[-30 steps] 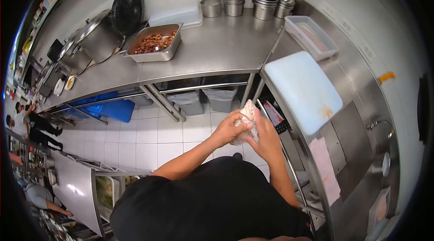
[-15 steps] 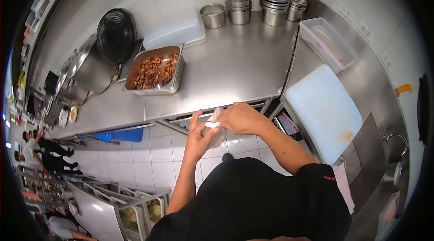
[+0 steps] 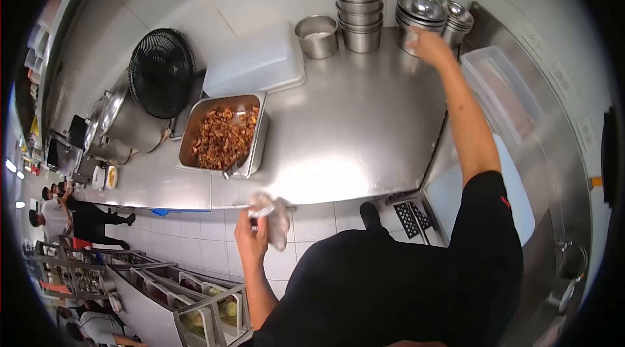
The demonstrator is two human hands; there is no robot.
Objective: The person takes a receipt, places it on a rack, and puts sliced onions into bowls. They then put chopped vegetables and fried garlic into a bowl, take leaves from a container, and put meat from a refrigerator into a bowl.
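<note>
Over the floor just off the counter's front edge, my left hand (image 3: pixel 251 235) is closed on a crumpled, see-through plastic bag (image 3: pixel 278 224), whose loose part hangs down to the right. My right arm stretches across the counter. At its end my right hand (image 3: pixel 431 47) overlaps the front of a stack of metal pots topped with bowls (image 3: pixel 422 10), fingers apart and nothing seen in them. Left of the bag's far side stands a deep steel pan (image 3: pixel 260 145) of chopped brown food (image 3: pixel 224 138), with a utensil handle at its near corner.
Tall stacked steel pots (image 3: pixel 361 5) and a single pot (image 3: pixel 317 38) line the wall. A translucent lidded tub (image 3: pixel 254 60), black basket (image 3: pixel 161 73) and large pot stand left. To the right are a plastic bin (image 3: pixel 501 93) and pale cutting board (image 3: pixel 514 197). Several people are far left.
My right hand has let go of the plastic bag and moved up and right to the stacked metal pots. My left hand keeps the bag, now lower and further left.
</note>
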